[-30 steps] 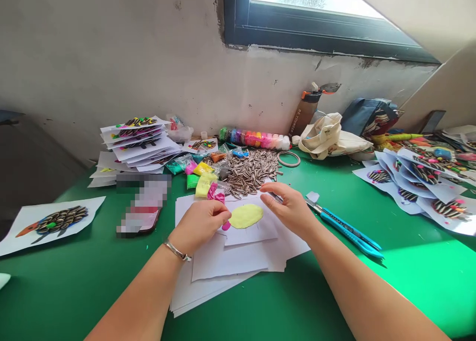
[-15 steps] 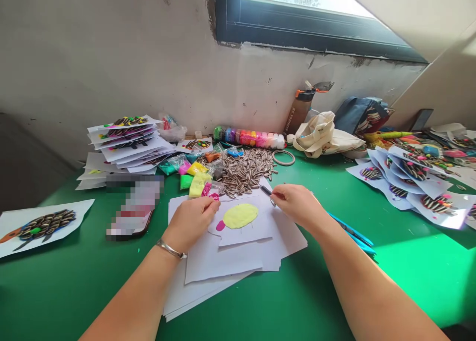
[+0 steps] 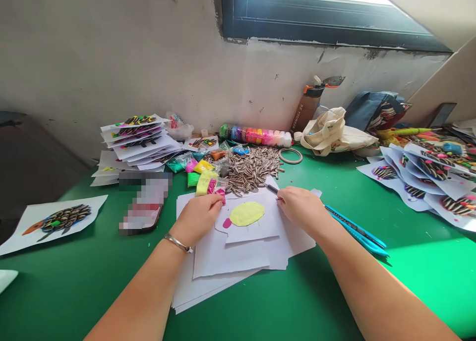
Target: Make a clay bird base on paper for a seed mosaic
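Observation:
A small white sheet [image 3: 256, 234] lies on the paper pile, bearing a flat yellow clay oval [image 3: 247, 214] and a small magenta clay blob [image 3: 227, 223]. Thin drawn lines show below the oval. At the sheet's left edge is my left hand [image 3: 199, 217], thumb and forefinger pinched together beside a magenta clay packet [image 3: 219, 191]; what is between them is hidden. My right hand [image 3: 300, 209] is closed at the right edge, fingertips down. A dark pen [image 3: 272, 188] pokes out by those fingertips; whether they grip it I cannot tell.
Striped sunflower seeds [image 3: 251, 167] are heaped behind the paper, with clay packets [image 3: 204, 166] to their left. A blue cutter [image 3: 357, 232] lies right of my right forearm. A phone [image 3: 147, 207], finished seed pictures [image 3: 139, 145], a tape ring [image 3: 290, 155] and a bottle [image 3: 308, 110] surround the work.
The whole view has shifted, so the scene sits slightly farther right. Both hands stay at the sheet's sides, the right fingers curled a little more downward. The clay shapes look unchanged.

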The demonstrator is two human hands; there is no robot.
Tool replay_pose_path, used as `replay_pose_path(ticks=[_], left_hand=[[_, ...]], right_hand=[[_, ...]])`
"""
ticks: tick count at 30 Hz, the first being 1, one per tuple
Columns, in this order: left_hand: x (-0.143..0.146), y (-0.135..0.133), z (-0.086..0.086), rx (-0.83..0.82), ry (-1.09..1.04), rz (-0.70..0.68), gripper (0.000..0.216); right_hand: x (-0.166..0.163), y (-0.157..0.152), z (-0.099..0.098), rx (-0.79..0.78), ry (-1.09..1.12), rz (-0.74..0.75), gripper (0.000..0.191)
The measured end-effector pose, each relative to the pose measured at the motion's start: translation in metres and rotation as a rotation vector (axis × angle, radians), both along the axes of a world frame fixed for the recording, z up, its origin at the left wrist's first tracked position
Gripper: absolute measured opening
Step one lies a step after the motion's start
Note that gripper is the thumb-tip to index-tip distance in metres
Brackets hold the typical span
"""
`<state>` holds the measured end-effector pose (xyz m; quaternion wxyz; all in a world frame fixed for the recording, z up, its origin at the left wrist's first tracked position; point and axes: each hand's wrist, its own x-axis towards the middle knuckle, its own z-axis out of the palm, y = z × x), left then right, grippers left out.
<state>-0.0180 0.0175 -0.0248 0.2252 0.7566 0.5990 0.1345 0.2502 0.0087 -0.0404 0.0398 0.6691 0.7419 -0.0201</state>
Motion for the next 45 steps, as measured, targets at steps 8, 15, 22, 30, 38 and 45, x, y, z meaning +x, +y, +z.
replay_pose_path(ticks=[8, 15, 22, 30, 38, 45], left_hand=[[0.004, -0.005, 0.002, 0.074, 0.047, -0.069, 0.034], [-0.001, -0.004, 0.000, 0.102, 0.143, -0.284, 0.023], [-0.004, -0.004, 0.000, 0.143, 0.145, -0.371, 0.026], [-0.006, -0.005, -0.003, 0.148, 0.152, -0.364, 0.025], [-0.006, -0.001, 0.003, 0.109, 0.102, -0.389, 0.021], [-0.006, 0.002, -0.004, 0.080, 0.062, -0.373, 0.027]], right_hand=[[-0.005, -0.002, 0.000, 0.166, 0.223, 0.033, 0.021], [-0.036, -0.015, 0.004, 0.148, 0.586, 0.381, 0.024], [-0.061, 0.000, 0.010, 0.096, 0.585, 0.560, 0.024], [-0.076, 0.012, -0.010, 0.163, 0.752, 0.490, 0.020], [-0.078, 0.009, -0.013, 0.211, 0.681, 0.601, 0.024], [-0.093, 0.010, -0.023, 0.273, 0.603, 0.669, 0.022]])
